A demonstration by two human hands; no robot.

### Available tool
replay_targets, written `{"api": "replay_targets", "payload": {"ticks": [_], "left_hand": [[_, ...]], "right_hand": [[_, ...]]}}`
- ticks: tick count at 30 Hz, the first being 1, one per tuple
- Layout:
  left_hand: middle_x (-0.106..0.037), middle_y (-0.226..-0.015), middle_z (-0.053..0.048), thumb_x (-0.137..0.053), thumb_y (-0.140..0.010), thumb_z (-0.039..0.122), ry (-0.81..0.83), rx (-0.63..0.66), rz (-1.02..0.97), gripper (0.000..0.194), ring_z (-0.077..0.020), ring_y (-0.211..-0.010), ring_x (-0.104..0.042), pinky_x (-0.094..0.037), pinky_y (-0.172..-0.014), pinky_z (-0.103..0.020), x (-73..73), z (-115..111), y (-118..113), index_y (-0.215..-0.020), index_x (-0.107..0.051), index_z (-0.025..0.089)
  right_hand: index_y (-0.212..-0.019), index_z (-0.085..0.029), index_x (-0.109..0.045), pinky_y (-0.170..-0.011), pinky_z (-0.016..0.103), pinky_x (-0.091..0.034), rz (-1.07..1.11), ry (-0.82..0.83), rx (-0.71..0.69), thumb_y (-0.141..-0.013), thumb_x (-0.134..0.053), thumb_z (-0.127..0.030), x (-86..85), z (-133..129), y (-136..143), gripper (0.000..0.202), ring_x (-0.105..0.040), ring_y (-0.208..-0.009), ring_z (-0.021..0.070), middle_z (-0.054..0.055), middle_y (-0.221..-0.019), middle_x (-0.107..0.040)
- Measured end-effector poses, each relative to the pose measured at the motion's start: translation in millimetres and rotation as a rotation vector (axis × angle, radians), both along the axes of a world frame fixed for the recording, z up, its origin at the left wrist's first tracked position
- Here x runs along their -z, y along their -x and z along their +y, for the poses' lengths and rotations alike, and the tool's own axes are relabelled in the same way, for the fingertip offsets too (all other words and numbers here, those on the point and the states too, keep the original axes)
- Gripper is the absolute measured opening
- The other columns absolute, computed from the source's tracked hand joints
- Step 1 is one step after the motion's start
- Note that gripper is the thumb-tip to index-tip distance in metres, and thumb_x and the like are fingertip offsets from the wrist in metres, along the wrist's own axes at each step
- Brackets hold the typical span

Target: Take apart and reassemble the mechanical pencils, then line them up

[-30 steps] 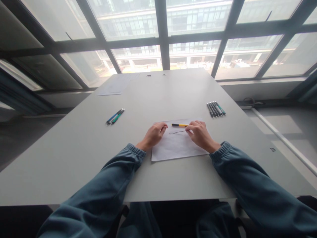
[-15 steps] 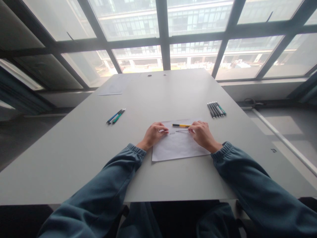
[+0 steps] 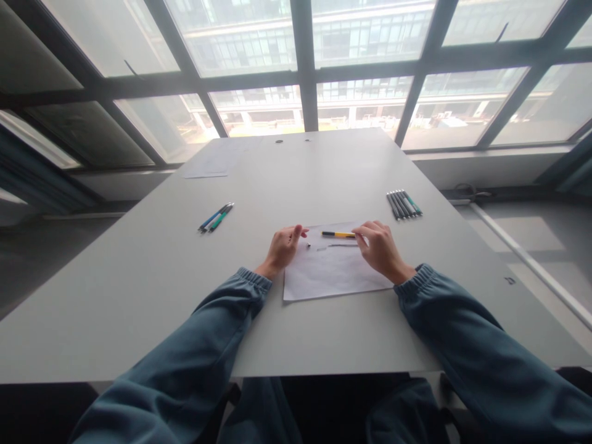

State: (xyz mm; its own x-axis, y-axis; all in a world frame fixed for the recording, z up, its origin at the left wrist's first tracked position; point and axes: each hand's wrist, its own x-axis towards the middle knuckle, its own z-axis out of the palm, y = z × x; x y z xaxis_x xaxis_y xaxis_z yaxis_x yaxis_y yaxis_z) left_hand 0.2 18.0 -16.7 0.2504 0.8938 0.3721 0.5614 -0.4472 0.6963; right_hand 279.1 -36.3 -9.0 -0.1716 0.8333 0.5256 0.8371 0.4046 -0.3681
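A yellow-and-black pen barrel (image 3: pixel 338 234) lies across the upper part of a white sheet of paper (image 3: pixel 335 274), between the two hands, its black end to the left and its yellow end at the fingertips of the right hand (image 3: pixel 378 248). That hand's thumb and index finger are bent close to each other at the barrel's end; whether they are clamped on it, I cannot tell. Just below the barrel, a thin pen refill (image 3: pixel 343 245) lies nearly parallel to it, its right end beside the right thumb. The left hand (image 3: pixel 281 249) is over the sheet's left edge, thumb raised and a little apart from the curled fingers, well clear of the barrel's black end. Just beside it on the paper sits a small dark piece (image 3: pixel 309 246), with a small grey piece (image 3: pixel 322 249) between that and the refill. Farther out on the white table (image 3: pixel 342 339), a small group of pens (image 3: pixel 216 217) lies to the left and a neat row of pens (image 3: pixel 404 204) to the right.
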Motion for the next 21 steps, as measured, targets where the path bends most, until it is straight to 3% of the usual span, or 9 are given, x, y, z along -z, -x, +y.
{"api": "replay_targets", "payload": {"ticks": [14, 21], "left_hand": [[-0.078, -0.083, -0.008, -0.029, -0.100, 0.068, 0.043, -0.054, -0.060, 0.073, -0.0207, -0.082, -0.071, -0.054, -0.079, -0.032, 3.2, 2.8, 1.6, -0.092, -0.079, 0.016], [-0.078, -0.086, -0.007, -0.040, -0.100, 0.060, 0.006, -0.039, -0.026, 0.058, -0.0212, -0.086, -0.071, -0.052, -0.085, -0.033, 0.5, 1.8, 0.1, -0.090, -0.077, 0.017]], "right_hand": [[-0.095, -0.019, -0.074, -0.088, 0.037, -0.037, 0.017, 0.004, 0.013, -0.096, -0.053, -0.017, -2.5, -1.1, 1.3, 0.021, -0.060, -0.094, 0.0242, 0.008, -0.095, -0.073], [-0.095, -0.018, -0.074, -0.088, 0.037, -0.038, 0.023, 0.012, 0.013, -0.096, -0.053, -0.018, -1.3, -1.0, 1.3, 0.022, -0.060, -0.093, 0.0240, 0.009, -0.094, -0.073]]}}
